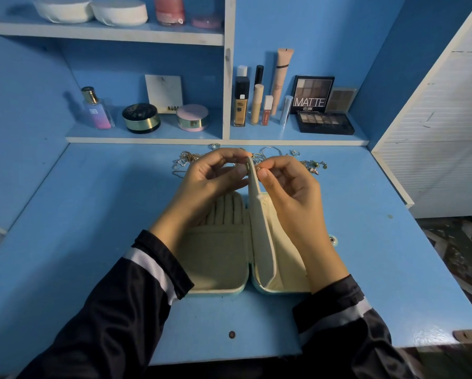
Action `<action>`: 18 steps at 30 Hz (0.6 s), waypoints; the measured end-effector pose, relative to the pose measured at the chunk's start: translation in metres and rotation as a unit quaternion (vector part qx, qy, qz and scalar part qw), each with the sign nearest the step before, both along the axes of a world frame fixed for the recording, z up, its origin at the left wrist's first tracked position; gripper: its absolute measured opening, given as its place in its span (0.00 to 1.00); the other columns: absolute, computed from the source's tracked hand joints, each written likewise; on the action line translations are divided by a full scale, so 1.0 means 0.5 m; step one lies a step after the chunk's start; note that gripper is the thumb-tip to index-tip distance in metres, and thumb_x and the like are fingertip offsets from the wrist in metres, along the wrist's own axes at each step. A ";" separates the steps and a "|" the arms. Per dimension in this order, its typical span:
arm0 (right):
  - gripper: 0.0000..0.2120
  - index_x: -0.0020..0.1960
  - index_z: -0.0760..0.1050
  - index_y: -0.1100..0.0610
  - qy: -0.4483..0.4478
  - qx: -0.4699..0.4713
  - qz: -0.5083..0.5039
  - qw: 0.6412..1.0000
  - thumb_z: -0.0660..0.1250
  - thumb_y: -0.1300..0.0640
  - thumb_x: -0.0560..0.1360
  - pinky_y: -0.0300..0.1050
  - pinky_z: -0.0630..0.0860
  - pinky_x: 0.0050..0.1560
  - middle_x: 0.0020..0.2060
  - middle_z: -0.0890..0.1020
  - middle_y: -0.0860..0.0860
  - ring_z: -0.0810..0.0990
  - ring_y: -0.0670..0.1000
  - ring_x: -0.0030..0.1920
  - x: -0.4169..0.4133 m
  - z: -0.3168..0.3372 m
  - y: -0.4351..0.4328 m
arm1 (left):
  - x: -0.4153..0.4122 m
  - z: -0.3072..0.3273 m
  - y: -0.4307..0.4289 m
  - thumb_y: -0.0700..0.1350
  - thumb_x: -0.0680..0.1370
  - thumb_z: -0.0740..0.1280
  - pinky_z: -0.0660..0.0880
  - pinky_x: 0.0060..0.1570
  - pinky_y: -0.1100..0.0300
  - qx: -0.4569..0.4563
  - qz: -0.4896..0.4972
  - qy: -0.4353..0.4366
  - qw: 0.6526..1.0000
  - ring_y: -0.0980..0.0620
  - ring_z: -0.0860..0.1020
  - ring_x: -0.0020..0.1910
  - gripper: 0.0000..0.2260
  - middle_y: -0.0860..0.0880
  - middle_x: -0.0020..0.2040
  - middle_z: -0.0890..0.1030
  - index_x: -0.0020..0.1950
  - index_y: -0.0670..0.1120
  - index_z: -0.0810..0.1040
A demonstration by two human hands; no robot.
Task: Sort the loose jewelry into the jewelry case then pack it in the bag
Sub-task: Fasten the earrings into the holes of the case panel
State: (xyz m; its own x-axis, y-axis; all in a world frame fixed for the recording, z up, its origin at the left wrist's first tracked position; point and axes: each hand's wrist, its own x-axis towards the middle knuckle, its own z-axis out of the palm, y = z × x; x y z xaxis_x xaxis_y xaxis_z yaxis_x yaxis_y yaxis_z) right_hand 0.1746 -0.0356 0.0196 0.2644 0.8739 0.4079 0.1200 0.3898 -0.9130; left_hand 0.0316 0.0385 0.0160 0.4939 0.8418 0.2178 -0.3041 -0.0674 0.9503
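Grips of left hand (210, 179) and right hand (289, 187) pinch case flap (260, 231), loose jewelry (313, 165) half-hidden behind, cosmetics (256, 105) beyond

Counting: one left hand (211, 175), one right hand (288, 187), one open jewelry case (218, 258). Loose jewelry (313, 166) is lying tangled; pieces uncountable. Lower shelf (158, 134) is holding one perfume bottle (96, 110), two round compacts (141, 118) (192, 117), three eyeshadow palettes (313, 94) (340, 99) (325, 122).

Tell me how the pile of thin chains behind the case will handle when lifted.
The chains look thin and lie in loose loops, so probably floppy and light. They overlap, so lifting one likely drags others. On the smooth desk they may slide when pushed.
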 end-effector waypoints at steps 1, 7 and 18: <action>0.02 0.48 0.77 0.60 -0.008 0.002 -0.003 1.000 0.66 0.65 0.78 0.33 0.72 0.44 0.40 0.81 0.45 0.78 0.41 0.41 0.000 -0.001 0.000 | 0.000 0.000 0.001 0.40 0.73 0.67 0.79 0.47 0.62 0.000 0.000 0.000 1.000 0.56 0.82 0.50 0.10 0.56 0.46 0.83 0.54 0.44 0.77; 0.03 0.48 0.77 0.59 -0.065 0.019 -0.034 0.997 0.66 0.64 0.78 0.33 0.71 0.48 0.41 0.80 0.46 0.78 0.41 0.44 -0.002 -0.005 -0.003 | -0.001 -0.003 0.004 0.41 0.73 0.68 0.79 0.48 0.60 0.003 0.004 0.007 1.000 0.55 0.82 0.51 0.11 0.56 0.47 0.83 0.54 0.45 0.78; 0.03 0.48 0.77 0.60 -0.036 0.005 -0.025 0.999 0.65 0.64 0.79 0.34 0.72 0.45 0.41 0.81 0.46 0.79 0.41 0.42 -0.003 -0.003 -0.001 | -0.002 -0.001 0.002 0.41 0.73 0.67 0.79 0.48 0.61 0.004 0.000 0.005 1.000 0.55 0.82 0.51 0.11 0.56 0.48 0.83 0.55 0.44 0.78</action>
State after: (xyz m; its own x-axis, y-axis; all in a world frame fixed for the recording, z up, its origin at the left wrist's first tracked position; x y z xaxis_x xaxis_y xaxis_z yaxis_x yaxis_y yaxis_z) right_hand 0.1729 -0.0363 0.0179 0.2776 0.8562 0.4357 0.2039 0.3907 -0.8976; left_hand 0.0307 0.0395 0.0154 0.4963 0.8398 0.2199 -0.2942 -0.0756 0.9528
